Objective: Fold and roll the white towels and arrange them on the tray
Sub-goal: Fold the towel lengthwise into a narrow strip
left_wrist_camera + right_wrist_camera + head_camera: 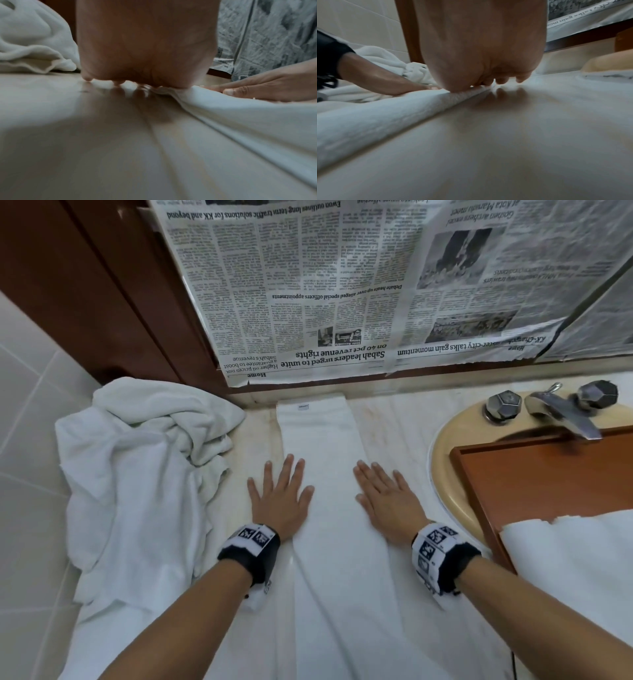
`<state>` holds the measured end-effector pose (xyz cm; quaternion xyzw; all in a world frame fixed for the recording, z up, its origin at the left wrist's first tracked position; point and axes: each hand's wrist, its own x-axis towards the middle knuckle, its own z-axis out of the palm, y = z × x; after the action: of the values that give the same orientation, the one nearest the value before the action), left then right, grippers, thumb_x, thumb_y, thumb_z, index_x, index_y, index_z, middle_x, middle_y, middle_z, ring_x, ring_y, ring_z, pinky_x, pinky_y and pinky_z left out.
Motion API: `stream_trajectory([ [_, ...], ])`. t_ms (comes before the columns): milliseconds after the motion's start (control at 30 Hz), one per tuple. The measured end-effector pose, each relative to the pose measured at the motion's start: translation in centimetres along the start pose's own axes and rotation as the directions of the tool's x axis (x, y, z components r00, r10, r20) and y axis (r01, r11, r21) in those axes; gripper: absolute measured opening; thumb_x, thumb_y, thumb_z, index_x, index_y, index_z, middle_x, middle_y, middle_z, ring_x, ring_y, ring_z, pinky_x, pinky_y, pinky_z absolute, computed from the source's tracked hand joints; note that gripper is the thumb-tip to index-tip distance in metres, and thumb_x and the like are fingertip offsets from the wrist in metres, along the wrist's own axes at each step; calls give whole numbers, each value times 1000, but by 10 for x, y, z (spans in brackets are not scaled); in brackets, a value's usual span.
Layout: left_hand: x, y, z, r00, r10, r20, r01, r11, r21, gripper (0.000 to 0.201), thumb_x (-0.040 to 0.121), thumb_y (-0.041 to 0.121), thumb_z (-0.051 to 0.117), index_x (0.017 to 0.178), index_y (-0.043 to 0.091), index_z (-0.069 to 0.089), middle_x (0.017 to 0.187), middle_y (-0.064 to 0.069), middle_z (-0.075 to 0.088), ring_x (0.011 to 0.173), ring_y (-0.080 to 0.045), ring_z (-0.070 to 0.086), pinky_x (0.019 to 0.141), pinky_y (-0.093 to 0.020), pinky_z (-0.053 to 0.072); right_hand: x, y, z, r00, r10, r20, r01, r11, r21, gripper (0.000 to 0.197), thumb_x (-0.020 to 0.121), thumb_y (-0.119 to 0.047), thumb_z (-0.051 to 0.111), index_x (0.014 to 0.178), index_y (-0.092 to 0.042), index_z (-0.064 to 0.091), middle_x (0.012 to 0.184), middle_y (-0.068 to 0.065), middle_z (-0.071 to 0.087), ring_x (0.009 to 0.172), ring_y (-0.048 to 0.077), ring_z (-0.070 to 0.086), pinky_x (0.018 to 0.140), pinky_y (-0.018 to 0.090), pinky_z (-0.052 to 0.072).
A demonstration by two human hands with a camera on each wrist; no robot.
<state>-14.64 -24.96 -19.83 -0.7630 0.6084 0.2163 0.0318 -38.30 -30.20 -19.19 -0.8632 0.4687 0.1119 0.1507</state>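
Both the left hand [279, 496] and right hand [388, 501] press flat, fingers straight, on the folded towel's [329, 440] long edges on the bench [394, 419].

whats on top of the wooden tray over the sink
White towel fabric lies on the near end of the wooden tray; the far part is bare wood. Whether that fabric is rolled cannot be told. The tray covers most of the sink basin.
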Motion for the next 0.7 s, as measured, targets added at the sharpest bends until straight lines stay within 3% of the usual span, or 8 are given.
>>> stream_trajectory([
  [167, 39, 8, -12, 999, -38, 2, 38, 999, -18, 68, 97, 68, 8, 155, 41, -14, 161, 23, -22, 151, -25, -20, 116, -63, -12, 35, 21, -18, 998, 55, 34, -56, 998, 32, 56, 106, -42, 9, 157, -28, -12, 162, -16, -19, 151, 12, -13, 122, 45, -9],
  [300, 55, 9, -26, 999, -43, 27, 45, 997, -63, 72, 97, 68, 15, 157, 37, -11, 163, 20, -18, 151, -26, -18, 115, -63, -11, 46, 19, -27, 994, 99, 47, -102, 992, 68, 56, 107, -40, 13, 158, -28, -8, 163, -15, -15, 152, 15, -11, 121, 48, -9],
  [367, 50, 9, -28, 999, -38, 1, 38, 993, -109, 70, 100, 61, 24, 159, 31, 0, 165, 16, -7, 153, -26, -8, 116, -63, -2, 40, 13, -29, 993, 118, -20, -114, 984, 141, 58, 107, -42, 20, 159, -23, 2, 166, -9, -4, 153, 18, -2, 122, 48, -3],
  [433, 31, 11, -28, 996, -17, -90, 2, 987, -159, 64, 100, 52, 35, 156, 23, 22, 164, 5, 18, 149, -28, 18, 116, -57, 19, 18, 6, -30, 978, 143, -154, -90, 946, 312, 58, 106, -42, 33, 156, -15, 23, 163, 0, 21, 149, 22, 21, 120, 45, 15],
  [467, 18, 12, -28, 989, -24, -144, -4, 981, -195, 57, 99, 48, 41, 148, 19, 36, 156, -2, 35, 140, -30, 34, 110, -51, 32, 2, 2, -28, 970, 147, -192, -62, 918, 393, 55, 104, -41, 39, 151, -13, 34, 157, 4, 35, 142, 25, 34, 116, 43, 26],
  [533, -13, 15, -26, 983, -102, -155, 46, 943, -331, 39, 95, 45, 51, 120, 15, 54, 119, -7, 60, 111, -30, 57, 91, -42, 47, -40, -6, -17, 972, 138, -192, -32, 882, 471, 48, 101, -42, 48, 138, -12, 51, 138, 6, 53, 126, 26, 50, 103, 40, 42],
  [600, -42, 19, -20, 982, -187, -37, 156, 902, -402, 34, 92, 51, 55, 98, 17, 57, 95, -1, 62, 90, -24, 61, 76, -36, 48, -81, -12, -2, 982, 127, -141, -45, 878, 476, 42, 97, -44, 54, 127, -15, 59, 122, 2, 58, 112, 23, 56, 94, 36, 47],
  [700, -64, 29, -1, 974, -210, 85, 226, 914, -337, 47, 88, 62, 51, 85, 15, 59, 90, -2, 65, 85, -24, 62, 68, -32, 44, -131, -26, 17, 988, 151, -41, -120, 899, 420, 39, 95, -44, 58, 126, -20, 58, 120, -4, 53, 113, 17, 50, 92, 29, 44],
])
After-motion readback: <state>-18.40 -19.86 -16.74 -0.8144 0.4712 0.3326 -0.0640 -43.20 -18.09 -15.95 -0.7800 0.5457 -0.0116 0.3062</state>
